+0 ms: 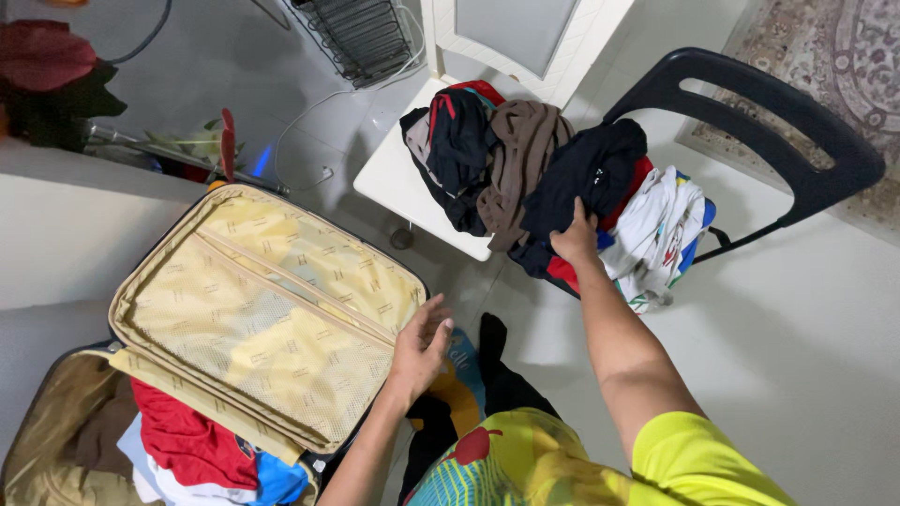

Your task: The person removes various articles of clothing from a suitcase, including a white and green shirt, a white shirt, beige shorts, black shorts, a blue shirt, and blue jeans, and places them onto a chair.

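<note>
On the white tiled floor (pixel 797 356), her right hand (pixel 574 239) grips dark clothes (pixel 586 178) piled on a chair (pixel 750 103); her left hand (pixel 420 349) rests open on the suitcase lid (pixel 262 309).

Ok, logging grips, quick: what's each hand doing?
Left hand: open, resting against the yellow-lined suitcase lid.
Right hand: closed on the dark navy garment.

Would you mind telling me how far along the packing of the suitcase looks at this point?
Partly done, by the look of it. A few clothes, red, white and blue, already lie in the suitcase. In hand: the right hand grips a dark garment on the chair pile, while the left hand rests by the open lid. Left: most of the pile, including the brown piece and the white shirt.
</note>
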